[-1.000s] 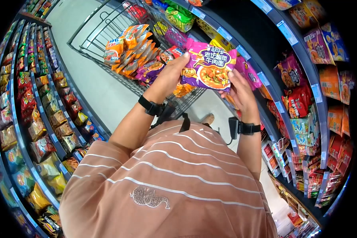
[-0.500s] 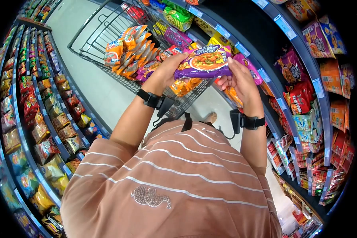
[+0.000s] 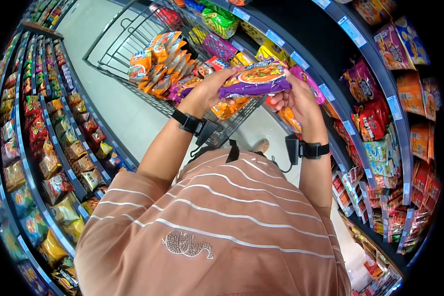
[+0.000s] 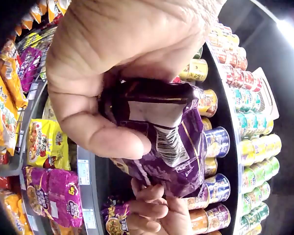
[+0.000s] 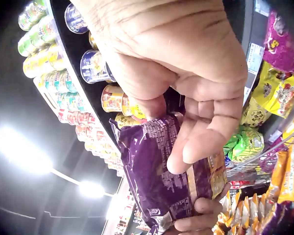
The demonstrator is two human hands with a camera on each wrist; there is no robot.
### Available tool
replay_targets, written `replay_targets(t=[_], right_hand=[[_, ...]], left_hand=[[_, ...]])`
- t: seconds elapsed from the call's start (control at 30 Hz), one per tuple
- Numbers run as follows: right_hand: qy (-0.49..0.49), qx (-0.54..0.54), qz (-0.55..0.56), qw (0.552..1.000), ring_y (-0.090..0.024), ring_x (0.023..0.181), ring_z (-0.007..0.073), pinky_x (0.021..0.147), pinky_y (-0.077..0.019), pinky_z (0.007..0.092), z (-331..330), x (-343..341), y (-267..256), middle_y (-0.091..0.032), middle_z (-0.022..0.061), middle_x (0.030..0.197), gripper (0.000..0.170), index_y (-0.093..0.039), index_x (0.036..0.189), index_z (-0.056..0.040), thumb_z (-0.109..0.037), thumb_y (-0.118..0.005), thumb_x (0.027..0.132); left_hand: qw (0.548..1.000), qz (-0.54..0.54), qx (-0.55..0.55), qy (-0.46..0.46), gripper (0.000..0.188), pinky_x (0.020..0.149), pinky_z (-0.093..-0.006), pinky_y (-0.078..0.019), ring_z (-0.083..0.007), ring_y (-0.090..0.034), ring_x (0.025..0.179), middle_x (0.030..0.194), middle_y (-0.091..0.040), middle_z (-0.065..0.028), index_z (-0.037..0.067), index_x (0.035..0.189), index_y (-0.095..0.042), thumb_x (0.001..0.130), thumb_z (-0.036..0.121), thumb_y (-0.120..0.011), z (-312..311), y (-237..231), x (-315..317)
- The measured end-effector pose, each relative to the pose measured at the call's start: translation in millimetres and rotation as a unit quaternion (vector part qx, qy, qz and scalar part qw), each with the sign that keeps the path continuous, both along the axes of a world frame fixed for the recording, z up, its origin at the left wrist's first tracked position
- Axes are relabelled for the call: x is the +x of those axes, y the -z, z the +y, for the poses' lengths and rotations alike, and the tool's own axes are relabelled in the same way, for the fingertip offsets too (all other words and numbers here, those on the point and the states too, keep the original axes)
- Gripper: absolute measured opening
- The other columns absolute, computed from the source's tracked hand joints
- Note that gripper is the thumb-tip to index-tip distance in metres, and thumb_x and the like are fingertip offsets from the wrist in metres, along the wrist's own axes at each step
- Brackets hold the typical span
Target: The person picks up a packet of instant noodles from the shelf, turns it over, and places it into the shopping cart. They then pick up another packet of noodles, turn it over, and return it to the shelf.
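Both hands hold a purple instant noodle packet (image 3: 256,81) between them in the head view, tilted so its lower purple edge faces the body. The left hand (image 3: 209,90) grips one end, thumb on top. At the other end the right hand (image 3: 301,96) pinches with its thumb above and fingers beneath. In the left wrist view, the left hand (image 4: 112,73) curls round the packet (image 4: 174,152), whose barcode shows. From the right wrist view, the right hand's (image 5: 186,78) fingers lie against the packet's printed back (image 5: 157,171).
A wire shopping cart (image 3: 114,69) beyond the hands holds orange packets (image 3: 158,61) and purple ones. Shelves of bagged noodles (image 3: 372,121) curve along the right, and shelves of snack bags (image 3: 49,163) line the left. Noodle cups (image 4: 218,142) stand on a shelf in the left wrist view.
The packet's front faced the head camera upright a second ago; it has been tipped flatter and lowered slightly, showing its purple edge. Both hands still hold it.
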State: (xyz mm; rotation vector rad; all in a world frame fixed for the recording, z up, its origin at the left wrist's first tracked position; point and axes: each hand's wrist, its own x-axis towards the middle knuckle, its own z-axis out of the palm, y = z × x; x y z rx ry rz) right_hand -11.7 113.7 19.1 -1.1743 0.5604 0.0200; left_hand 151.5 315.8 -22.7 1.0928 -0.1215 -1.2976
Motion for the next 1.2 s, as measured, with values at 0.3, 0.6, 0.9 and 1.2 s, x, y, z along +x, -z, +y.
replay_targets(t=[0.3, 0.6, 0.9, 1.2], right_hand=[[0.020, 0.009, 0.014, 1.000, -0.070, 0.070, 0.0210, 0.054, -0.0538, 0.0282, -4.1, -8.2, 7.6, -0.071, 0.0146, 0.092, 0.046, -0.060, 0.111, -0.0001, -0.044, -0.052, 0.102], [0.032, 0.032, -0.002, 0.999, -0.070, 0.069, 0.0225, 0.053, -0.0544, 0.0293, -8.9, -16.6, 14.0, -0.070, 0.0152, 0.093, 0.044, -0.059, 0.114, 0.0031, -0.039, -0.052, 0.103], [0.054, 0.032, -0.004, 0.998, -0.070, 0.068, 0.0217, 0.053, -0.0546, 0.0289, -14.5, -31.0, 18.4, -0.069, 0.0145, 0.095, 0.043, -0.058, 0.117, 0.0014, -0.039, -0.054, 0.102], [0.083, 0.012, -0.022, 0.996, -0.069, 0.066, 0.0172, 0.052, -0.0531, 0.0251, -26.0, -42.9, 7.3, -0.069, 0.0108, 0.090, 0.037, -0.059, 0.109, -0.0026, -0.039, -0.056, 0.101]], left_hand=[[1.000, 0.001, 0.008, 0.001, 0.037, 0.044, -0.0290, -0.0561, -0.0151, -0.069, 0.067, 0.099, -0.070, -0.0081, 0.007, 0.128, -0.054, 0.104, 0.033, -0.045, -7.8, 8.6, -1.8], [0.999, -0.041, 0.024, -0.012, 0.041, 0.046, -0.0265, -0.0552, -0.0127, -0.069, 0.065, 0.092, -0.072, -0.0072, 0.001, 0.123, -0.059, 0.103, 0.035, -0.047, -13.0, -2.6, -11.1], [0.998, -0.051, -0.012, -0.024, 0.038, 0.046, -0.0275, -0.0551, -0.0143, -0.070, 0.067, 0.094, -0.072, -0.0103, -0.003, 0.121, -0.057, 0.103, 0.029, -0.047, -24.3, -0.2, -19.6], [0.999, -0.027, -0.019, -0.020, 0.037, 0.051, -0.0284, -0.0570, -0.0156, -0.071, 0.070, 0.099, -0.072, -0.0120, -0.004, 0.120, -0.057, 0.103, 0.027, -0.050, -48.4, 3.1, -24.9]])
